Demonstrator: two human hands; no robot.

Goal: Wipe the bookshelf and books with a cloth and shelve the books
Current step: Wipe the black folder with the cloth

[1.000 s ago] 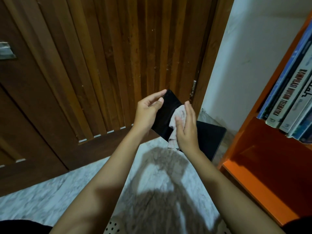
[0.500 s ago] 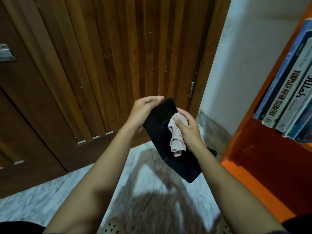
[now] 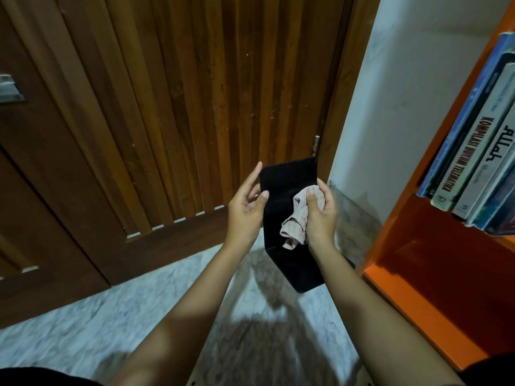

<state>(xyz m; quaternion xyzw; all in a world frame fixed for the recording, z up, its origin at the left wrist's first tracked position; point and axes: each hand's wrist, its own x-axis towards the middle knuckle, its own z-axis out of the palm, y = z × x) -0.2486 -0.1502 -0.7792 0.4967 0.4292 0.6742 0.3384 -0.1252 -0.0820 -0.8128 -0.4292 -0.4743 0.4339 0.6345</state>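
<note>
A black L-shaped bookend [image 3: 287, 181] is held upright in front of me, above the marble floor. My left hand [image 3: 245, 210] pinches its left edge, thumb on the front and fingers behind. My right hand [image 3: 320, 215] grips a crumpled pink checked cloth [image 3: 294, 221] and presses it against the bookend's front face. The orange bookshelf [image 3: 404, 277] stands to the right. Several books [image 3: 473, 151] lean on its upper level, and the shelf below them is bare.
A slatted wooden door [image 3: 195, 107] fills the view ahead, close behind the bookend. A white wall [image 3: 390, 107] runs between the door frame and the shelf. Pale marble floor [image 3: 83, 330] spreads below my arms.
The bookend has been lifted and turned so that its upright face points more squarely at me. My right hand closed round the cloth and shifted along the face. My left hand changed its hold on the edge.
</note>
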